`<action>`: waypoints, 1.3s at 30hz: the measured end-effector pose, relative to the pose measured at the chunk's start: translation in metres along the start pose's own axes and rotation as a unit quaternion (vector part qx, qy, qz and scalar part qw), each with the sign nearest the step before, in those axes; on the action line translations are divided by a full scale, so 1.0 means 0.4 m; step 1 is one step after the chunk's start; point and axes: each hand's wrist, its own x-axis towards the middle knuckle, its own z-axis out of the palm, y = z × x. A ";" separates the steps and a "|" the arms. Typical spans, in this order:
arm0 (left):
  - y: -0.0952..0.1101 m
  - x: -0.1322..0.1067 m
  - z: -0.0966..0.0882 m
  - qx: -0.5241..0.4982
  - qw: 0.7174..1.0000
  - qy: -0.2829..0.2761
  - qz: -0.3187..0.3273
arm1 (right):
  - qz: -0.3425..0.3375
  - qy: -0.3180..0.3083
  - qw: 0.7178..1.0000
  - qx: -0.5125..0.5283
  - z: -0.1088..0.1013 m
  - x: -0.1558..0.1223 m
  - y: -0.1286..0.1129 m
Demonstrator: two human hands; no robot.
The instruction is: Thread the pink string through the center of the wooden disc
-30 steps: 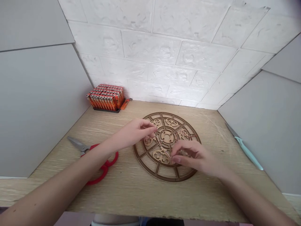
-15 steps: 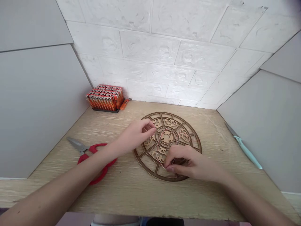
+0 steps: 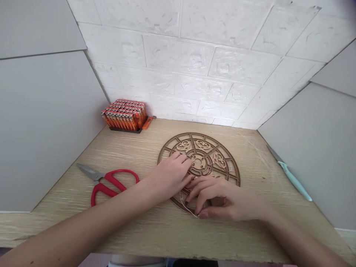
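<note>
Head view, from the bench down:

1. Wooden bench [image 3: 125, 155] is carrying everything in sight.
2. Laser-cut wooden disc [image 3: 203, 144] is lying mid-bench, with red-handled scissors [image 3: 104, 188] at its 9 o'clock, a tray of orange lighters [image 3: 124, 115] at 11 and a teal-handled knife [image 3: 293, 181] at 3.
3. Left hand [image 3: 169, 178] is pressing spread fingers against the disc's hub [image 3: 198, 162].
4. Right hand [image 3: 222, 198] is curving over the disc's 6 o'clock edge, beside a thin cord [image 3: 187, 208]; whether it is pinching that cord, I cannot tell.
</note>
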 end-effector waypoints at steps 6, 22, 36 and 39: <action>-0.002 0.005 -0.003 0.003 1.000 0.004 -0.010 | 0.025 0.012 1.000 0.012 -0.005 -0.004 -0.001; -0.027 0.011 -0.013 -0.052 0.996 0.046 -0.064 | 0.097 0.277 0.925 -0.242 -0.027 -0.011 0.072; -0.039 0.029 0.001 -0.024 0.996 0.081 -0.030 | 0.068 0.314 0.897 -0.303 -0.043 0.014 0.127; -0.037 0.032 0.001 -0.020 0.996 0.079 -0.029 | 0.062 0.316 0.896 -0.307 -0.043 0.018 0.133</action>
